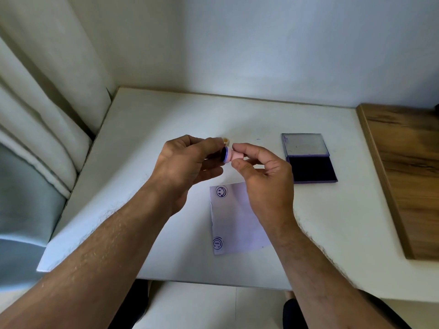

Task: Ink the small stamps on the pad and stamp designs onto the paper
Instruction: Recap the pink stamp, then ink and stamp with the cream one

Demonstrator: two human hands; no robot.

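A small pink stamp with a dark inked face is held sideways above the white table. My right hand pinches its pink body between thumb and fingers. My left hand has its curled fingers at the stamp's dark face end. Below the hands lies a white paper bearing two purple round prints, a smiley at its top left and another at its bottom left. The open ink pad sits to the right with its lid raised behind it. A small yellowish stamp peeks out behind my left fingers.
A wooden board lies along the table's right side. Curtains hang at the left, and a wall stands behind the table. The table's front edge runs just below the paper.
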